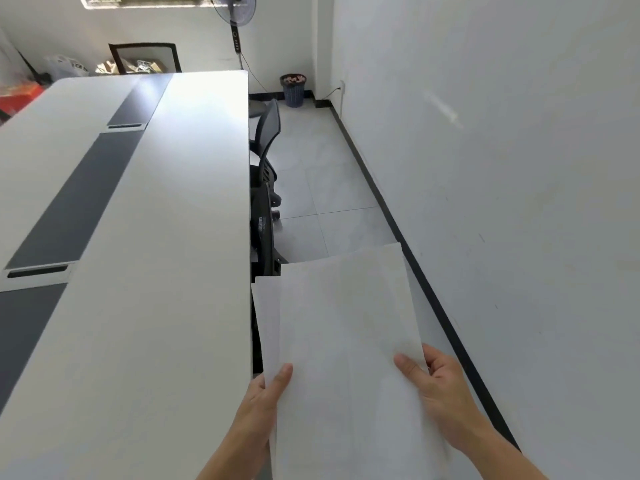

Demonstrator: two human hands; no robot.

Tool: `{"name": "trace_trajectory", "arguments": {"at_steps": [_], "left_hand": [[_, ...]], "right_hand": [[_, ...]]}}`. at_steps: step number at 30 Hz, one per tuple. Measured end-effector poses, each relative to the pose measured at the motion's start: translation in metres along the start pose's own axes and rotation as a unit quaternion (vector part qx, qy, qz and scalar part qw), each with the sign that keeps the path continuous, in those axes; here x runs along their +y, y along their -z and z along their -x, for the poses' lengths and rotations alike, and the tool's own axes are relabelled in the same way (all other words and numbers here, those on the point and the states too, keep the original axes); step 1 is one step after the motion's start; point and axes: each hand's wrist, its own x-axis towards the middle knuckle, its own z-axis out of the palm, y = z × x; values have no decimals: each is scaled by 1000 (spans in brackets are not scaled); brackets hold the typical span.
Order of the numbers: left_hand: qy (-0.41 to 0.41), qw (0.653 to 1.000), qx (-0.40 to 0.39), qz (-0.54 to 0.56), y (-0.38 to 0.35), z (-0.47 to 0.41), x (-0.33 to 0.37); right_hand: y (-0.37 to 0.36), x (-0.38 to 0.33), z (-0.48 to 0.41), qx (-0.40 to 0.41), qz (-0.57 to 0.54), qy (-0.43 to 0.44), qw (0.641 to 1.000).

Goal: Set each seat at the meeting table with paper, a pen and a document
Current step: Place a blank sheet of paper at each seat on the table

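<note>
Both hands — left hand [265,393], right hand [438,389] — pinch plain white paper sheets [346,327], long axis pointing far, right of the white worktop [156,237].

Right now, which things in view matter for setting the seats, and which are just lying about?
For the job: paper sheets, held by left hand and right hand; table; chairs tucked along its right side.

Just lying about: fan, bin, far chair, red box.
</note>
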Motion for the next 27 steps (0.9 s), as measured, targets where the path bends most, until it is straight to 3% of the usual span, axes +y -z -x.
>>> {"name": "trace_trajectory", "arguments": {"at_steps": [9,16,27], "left_hand": [[-7,1000,5,9,-78,-116,71],[-34,997,59,44,-146,-200,134],[-42,954,243,169,-98,-265,186]], "right_hand": [[43,-43,-147,-22,-41,-13,999],[68,-101,-290,-96,-26,-28,995],[-45,-142,-439,-294,24,-84,952]]}}
